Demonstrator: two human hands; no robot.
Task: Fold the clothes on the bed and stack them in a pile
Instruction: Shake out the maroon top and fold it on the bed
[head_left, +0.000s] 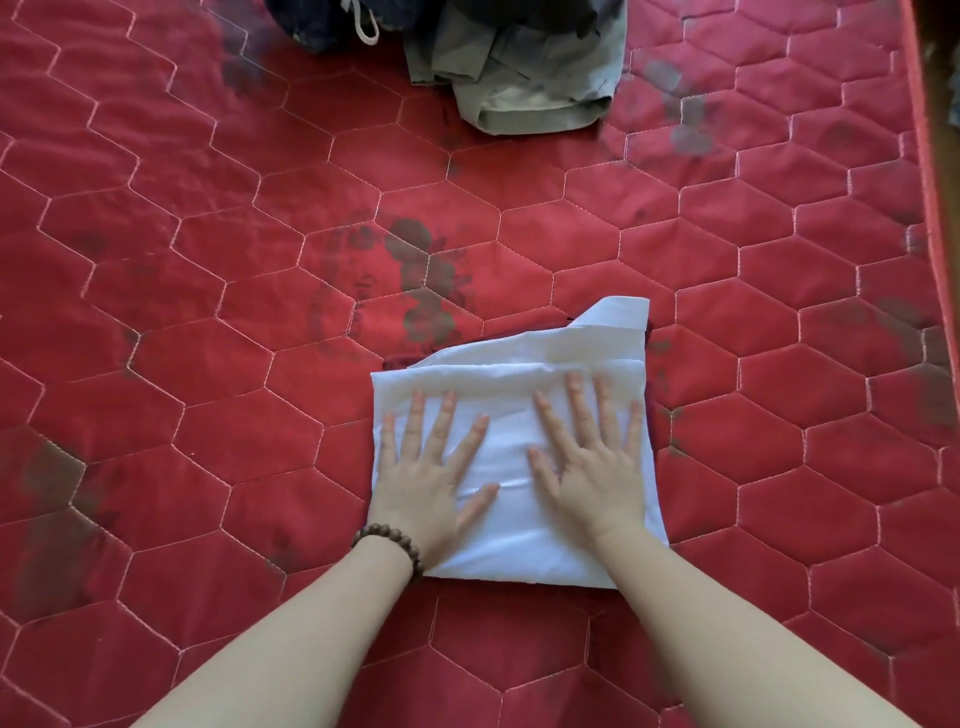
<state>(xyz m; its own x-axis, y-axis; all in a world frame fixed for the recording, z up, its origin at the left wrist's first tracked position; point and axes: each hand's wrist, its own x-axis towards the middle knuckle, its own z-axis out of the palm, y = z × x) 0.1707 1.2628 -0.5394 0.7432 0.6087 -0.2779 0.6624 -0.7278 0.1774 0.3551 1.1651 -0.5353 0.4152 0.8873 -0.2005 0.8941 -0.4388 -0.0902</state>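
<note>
While our left hand (434, 467) and right hand (587, 457) lie flat with fingers spread wide, side by side, we press both palms on the folded white garment (511, 540), which sits on the red quilted bedcover (208, 364); a wooden bead bracelet (392, 545) circles our left wrist. Beyond the white garment, well apart from it, lie a crumpled grey-green garment (524, 67) and, just left of that, a dark garment with a white drawstring (322, 23).

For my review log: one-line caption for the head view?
Both hands press a folded white garment flat on the red quilted bed.
</note>
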